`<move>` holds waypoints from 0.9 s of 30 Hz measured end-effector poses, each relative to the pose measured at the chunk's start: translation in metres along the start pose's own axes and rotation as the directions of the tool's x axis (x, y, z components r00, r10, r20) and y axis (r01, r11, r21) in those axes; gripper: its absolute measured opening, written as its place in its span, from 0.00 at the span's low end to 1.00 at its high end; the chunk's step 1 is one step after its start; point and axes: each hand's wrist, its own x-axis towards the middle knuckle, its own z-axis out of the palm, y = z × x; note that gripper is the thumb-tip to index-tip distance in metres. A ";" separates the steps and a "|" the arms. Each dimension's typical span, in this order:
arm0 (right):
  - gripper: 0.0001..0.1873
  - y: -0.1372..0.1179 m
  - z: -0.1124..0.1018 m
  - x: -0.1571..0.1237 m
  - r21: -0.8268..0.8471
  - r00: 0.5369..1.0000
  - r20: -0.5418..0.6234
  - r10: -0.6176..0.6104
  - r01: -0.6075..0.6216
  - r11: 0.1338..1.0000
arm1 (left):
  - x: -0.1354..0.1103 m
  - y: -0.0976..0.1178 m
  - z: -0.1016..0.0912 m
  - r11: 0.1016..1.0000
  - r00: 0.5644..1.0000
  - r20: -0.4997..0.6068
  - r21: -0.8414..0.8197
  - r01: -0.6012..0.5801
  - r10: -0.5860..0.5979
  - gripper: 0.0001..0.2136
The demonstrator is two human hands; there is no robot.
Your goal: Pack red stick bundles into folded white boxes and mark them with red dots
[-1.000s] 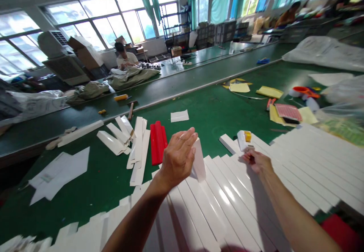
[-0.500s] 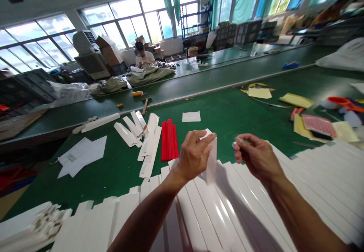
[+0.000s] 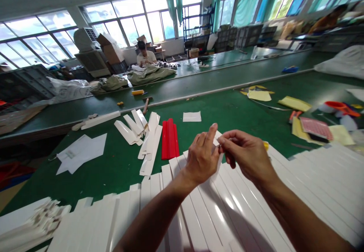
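Pinching a narrow, glossy white card strip (image 3: pixel 217 138) upright between them, a person's left hand (image 3: pixel 201 157) and right hand (image 3: pixel 244 153) meet above a long, green-topped work bench (image 3: pixel 224 104). The left hand is closed around the strip's lower part, its index finger raised beside the upper end. The right hand is curled shut, thumb and forefinger pressed together at the strip's upper edge; whether they also hold something smaller there cannot be told, as the fingers hide it. The held strip hangs just above a fanned row of long, shiny white card strips (image 3: pixel 224 206) that covers the near bench. A small yellow-marked object (image 3: pixel 265 145) peeks out just beyond the right hand. Farther off lie a bundle of bright red strips (image 3: pixel 170 139), a heap of folded white card pieces (image 3: pixel 131 128) and a loose white card sheet (image 3: pixel 192 116). Thin card like this seems best handled with a light, even pinch close to the edge, which should guard against creases and keep fingers off the gloss. A seated co-worker (image 3: pixel 145 58) works at a far bench.
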 end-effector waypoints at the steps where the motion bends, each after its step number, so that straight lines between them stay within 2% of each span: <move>1: 0.23 -0.004 -0.001 0.002 0.013 0.999 0.014 0.051 -0.051 0.999 | 0.000 0.002 0.000 1.000 1.000 -0.006 -0.002 0.021 -0.021 0.31; 3: 0.24 -0.013 -0.005 0.007 0.052 0.976 0.075 0.204 -0.208 0.977 | -0.002 0.005 0.000 0.998 0.998 -0.033 -0.008 0.060 -0.060 0.31; 6: 0.22 -0.027 -0.012 0.015 0.042 0.891 0.188 0.413 -0.428 0.903 | -0.004 0.007 -0.001 0.998 0.995 -0.080 -0.006 0.057 -0.057 0.29; 8: 0.20 -0.032 -0.016 0.018 0.009 0.852 0.221 0.474 -0.488 0.873 | -0.004 0.006 -0.002 0.999 0.997 -0.064 0.001 0.042 -0.041 0.24; 10: 0.20 -0.031 -0.018 0.018 -0.001 0.850 0.235 0.471 -0.485 0.875 | -0.001 0.003 -0.004 1.000 1.000 0.021 -0.005 0.021 -0.021 0.20; 14: 0.25 -0.007 -0.014 0.010 0.005 0.915 0.199 0.351 -0.359 0.933 | 0.006 -0.006 -0.014 0.994 0.975 0.220 -0.106 -0.009 0.032 0.21; 17: 0.28 0.028 -0.008 0.008 -0.058 0.977 0.065 0.205 -0.201 0.978 | 0.007 -0.012 -0.022 0.988 0.966 0.258 -0.156 0.004 0.037 0.27; 20: 0.24 0.068 -0.005 0.009 -0.284 0.999 0.034 -0.009 0.018 0.959 | 0.005 -0.018 -0.028 0.986 0.967 0.255 -0.162 0.025 0.018 0.32; 22: 0.21 0.094 -0.003 0.008 -0.486 0.982 0.071 -0.177 0.189 0.853 | 0.002 -0.020 -0.030 0.986 0.968 0.250 -0.162 0.045 -0.004 0.33; 24: 0.21 0.115 -0.001 0.005 -0.642 0.933 0.129 -0.336 0.336 0.689 | 0.000 -0.021 -0.032 0.984 0.972 0.236 -0.164 0.065 -0.025 0.33; 26: 0.21 0.131 0.003 0.003 -0.746 0.899 0.180 -0.400 0.390 0.540 | -0.002 -0.021 -0.033 0.982 0.975 0.219 -0.171 0.079 -0.040 0.35; 27: 0.20 0.135 0.005 0.003 -0.794 0.905 0.193 -0.379 0.371 0.482 | -0.003 -0.022 -0.033 0.980 0.974 0.221 -0.181 0.085 -0.044 0.36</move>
